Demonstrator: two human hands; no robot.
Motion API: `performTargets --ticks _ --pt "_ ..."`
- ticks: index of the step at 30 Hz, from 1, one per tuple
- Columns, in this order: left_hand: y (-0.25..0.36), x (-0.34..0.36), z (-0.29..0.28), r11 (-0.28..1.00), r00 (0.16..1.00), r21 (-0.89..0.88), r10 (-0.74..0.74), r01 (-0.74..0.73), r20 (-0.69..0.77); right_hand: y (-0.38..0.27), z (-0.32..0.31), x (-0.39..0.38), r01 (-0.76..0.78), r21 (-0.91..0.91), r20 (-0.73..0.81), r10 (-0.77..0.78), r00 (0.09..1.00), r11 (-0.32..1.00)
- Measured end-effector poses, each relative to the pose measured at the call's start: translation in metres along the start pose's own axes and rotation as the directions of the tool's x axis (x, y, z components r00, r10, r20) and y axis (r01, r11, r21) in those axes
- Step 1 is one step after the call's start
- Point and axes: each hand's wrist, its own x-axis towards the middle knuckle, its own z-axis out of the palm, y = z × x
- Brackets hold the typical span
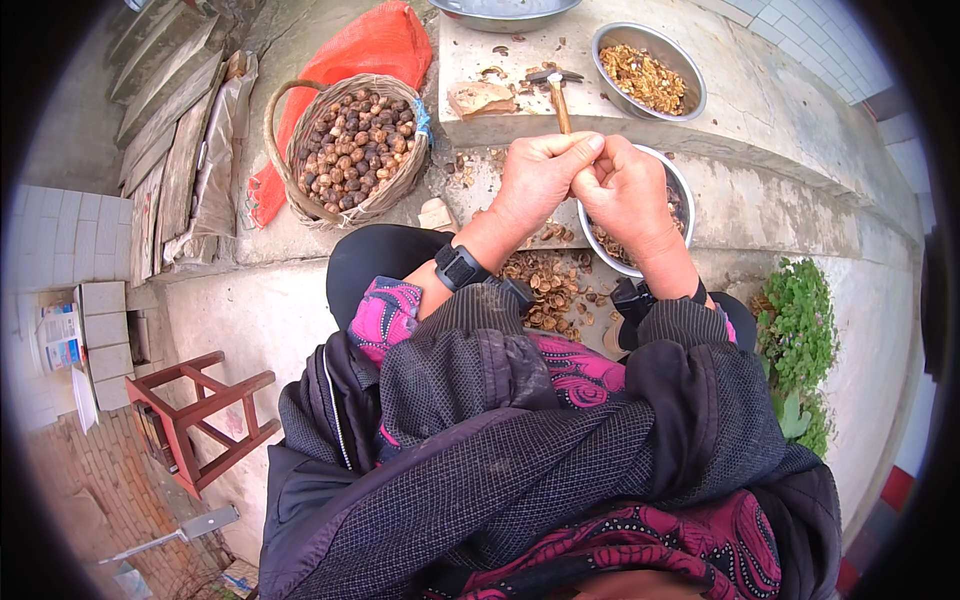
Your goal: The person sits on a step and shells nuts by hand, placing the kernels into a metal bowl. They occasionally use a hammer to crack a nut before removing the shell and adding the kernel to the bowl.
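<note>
My left hand (pixel 535 178) and my right hand (pixel 630 198) meet in front of me, fingers closed in a pinch and thumbs together. Whatever lies between them is hidden by the fingers. Just beyond them, a hammer (pixel 558 98) with a wooden handle rests on the concrete ledge. Below my right hand stands a metal bowl (pixel 689 198) with broken walnut shells in it. Farther back on the ledge, a second metal bowl (pixel 698 82) holds walnut kernels. A wicker basket (pixel 402 183) full of whole walnuts (pixel 355 148) sits to the left.
Loose shells (pixel 550 285) litter the ground between my knees. A stone piece (pixel 480 99) lies on the concrete ledge (pixel 740 150). An orange-red mesh sack (pixel 385 45) is behind the basket. At left are wooden planks (pixel 180 170) and a red stool (pixel 205 415); green plants (pixel 800 325) grow at right.
</note>
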Motion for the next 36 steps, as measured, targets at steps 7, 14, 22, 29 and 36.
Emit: performTargets --ticks 7,14,22,29,36 --pt "0.002 0.001 0.003 0.997 0.998 -0.048 0.057 -0.056 0.020 -0.007 -0.001 -0.002 0.090 -0.124 -0.078 -0.100 0.992 0.988" --pt "0.007 0.000 -0.004 0.999 0.993 -0.033 -0.030 0.034 0.110 -0.010 -0.006 -0.001 0.096 -0.103 -0.079 -0.104 0.991 0.990" --pt "0.010 0.001 -0.003 0.985 0.990 -0.127 -0.102 0.114 0.099 0.003 -0.023 0.007 -0.013 0.193 0.139 -0.014 0.990 0.981" --pt "0.012 0.002 -0.006 0.986 0.982 -0.093 -0.123 0.137 0.142 0.004 -0.026 0.008 -0.073 0.203 0.160 0.040 0.986 0.976" --pt "0.006 0.002 -0.001 0.999 0.994 0.031 -0.015 0.012 0.106 -0.017 -0.029 0.002 0.030 -0.091 0.107 -0.020 0.994 0.995"
